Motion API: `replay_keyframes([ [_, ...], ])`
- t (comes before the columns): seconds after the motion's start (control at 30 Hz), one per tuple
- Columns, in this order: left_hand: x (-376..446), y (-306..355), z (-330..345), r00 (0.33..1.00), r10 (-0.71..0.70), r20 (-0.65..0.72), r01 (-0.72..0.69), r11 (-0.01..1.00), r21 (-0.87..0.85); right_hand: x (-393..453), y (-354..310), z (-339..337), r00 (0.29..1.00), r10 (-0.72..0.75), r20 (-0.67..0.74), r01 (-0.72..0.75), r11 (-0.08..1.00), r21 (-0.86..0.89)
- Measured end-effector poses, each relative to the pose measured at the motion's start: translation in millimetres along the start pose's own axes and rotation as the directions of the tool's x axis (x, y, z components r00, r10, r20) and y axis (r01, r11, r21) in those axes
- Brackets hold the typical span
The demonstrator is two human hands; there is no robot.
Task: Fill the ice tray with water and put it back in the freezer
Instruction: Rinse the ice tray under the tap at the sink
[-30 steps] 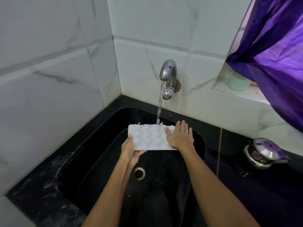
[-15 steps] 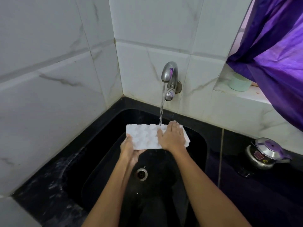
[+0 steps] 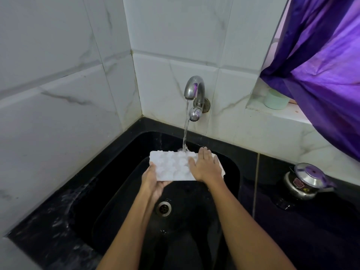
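A white ice tray (image 3: 173, 165) is held level over the black sink (image 3: 231, 168), under the steel tap (image 3: 194, 90). A thin stream of water (image 3: 186, 131) falls from the tap onto the tray's far edge. My left hand (image 3: 153, 182) grips the tray's near left corner from below. My right hand (image 3: 205, 165) lies flat, palm down, on top of the tray's right part and hides that end.
The sink drain (image 3: 164, 208) lies below my wrists. A steel pot with a lid (image 3: 305, 182) stands on the black counter at the right. A pale green cup (image 3: 275, 100) sits on the tiled ledge under a purple curtain (image 3: 327, 65). White tiled walls close the left and back.
My right hand has slid a little to the right on the tray, and the water stream now lands just left of it. The left hand keeps its hold.
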State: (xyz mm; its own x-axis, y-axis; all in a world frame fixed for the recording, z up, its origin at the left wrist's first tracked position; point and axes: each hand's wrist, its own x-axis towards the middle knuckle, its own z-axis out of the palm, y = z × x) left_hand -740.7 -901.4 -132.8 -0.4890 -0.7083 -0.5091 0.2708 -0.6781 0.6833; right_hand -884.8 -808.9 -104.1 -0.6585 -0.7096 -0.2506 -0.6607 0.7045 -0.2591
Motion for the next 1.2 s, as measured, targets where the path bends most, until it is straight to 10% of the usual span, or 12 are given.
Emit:
replay_keyframes([
  [0.23, -4, -8, 10, 0.999, -0.01, 0.043, 0.01, 1.0, -0.002, -16, -48, 12, 0.916, -0.386, -0.106, 0.385, 0.922, -0.028],
  [0.47, -2, 24, -13, 0.997, -0.037, -0.072, 0.037, 0.999, 0.01, -23, 32, -7, 0.985, -0.112, 0.128, 0.121, 0.99, -0.066],
  [0.77, -22, 24, -27, 0.929, -0.369, -0.021, 0.353, 0.872, 0.338, -54, 58, -3, 0.987, 0.02, -0.157, 0.049, 0.905, 0.422],
  [1.0, -23, -10, -46, 1.0, -0.019, 0.017, 0.011, 0.919, 0.395, -71, 47, 2, 0.859, 0.366, -0.358, -0.087, 0.794, 0.601],
  [1.2, -20, -15, -53, 0.977, 0.21, 0.017, -0.184, 0.81, 0.556, -66, 54, 21, 0.821, 0.539, -0.186, -0.21, 0.589, 0.781],
])
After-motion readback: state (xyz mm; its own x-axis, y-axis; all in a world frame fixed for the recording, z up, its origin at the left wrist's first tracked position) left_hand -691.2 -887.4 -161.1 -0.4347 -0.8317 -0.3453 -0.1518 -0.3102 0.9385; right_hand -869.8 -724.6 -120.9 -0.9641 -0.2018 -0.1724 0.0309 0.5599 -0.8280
